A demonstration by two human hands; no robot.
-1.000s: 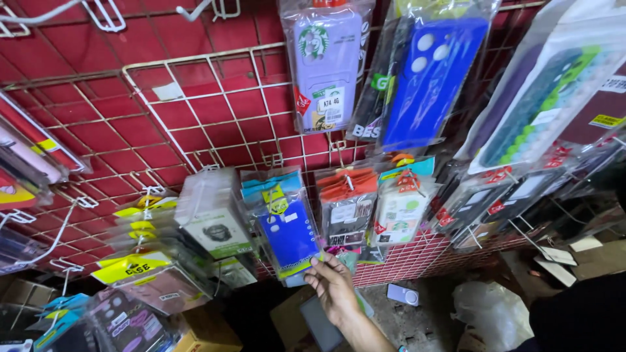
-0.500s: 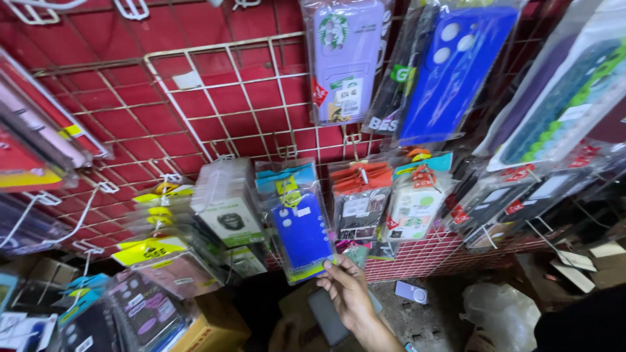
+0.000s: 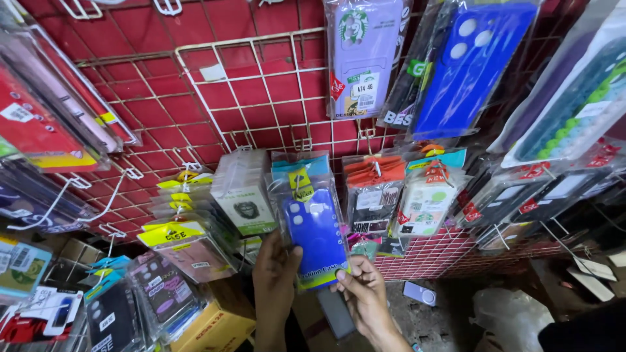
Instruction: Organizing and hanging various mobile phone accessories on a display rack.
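Observation:
A packaged blue phone case [image 3: 317,234] hangs from a hook on the white wire grid [image 3: 261,85] over a red wall. My left hand [image 3: 276,277] grips its lower left edge. My right hand [image 3: 364,293] pinches its bottom right corner, fingers on the yellow-green label strip. More packs hang behind it on the same hook. A dark flat object [image 3: 335,313] shows just below the pack, between my wrists; what it is stays unclear.
Hanging packs crowd all sides: a lilac case [image 3: 362,55], a big blue case [image 3: 471,62], an orange-topped pack [image 3: 373,192], yellow-tagged packs [image 3: 186,241]. A yellow cardboard box [image 3: 212,329] sits lower left. A plastic bag [image 3: 505,316] lies on the dirty floor.
My left hand has come up into view and taken hold of the blue pack's left side. My right hand stays at the pack's bottom. The camera has shifted slightly right.

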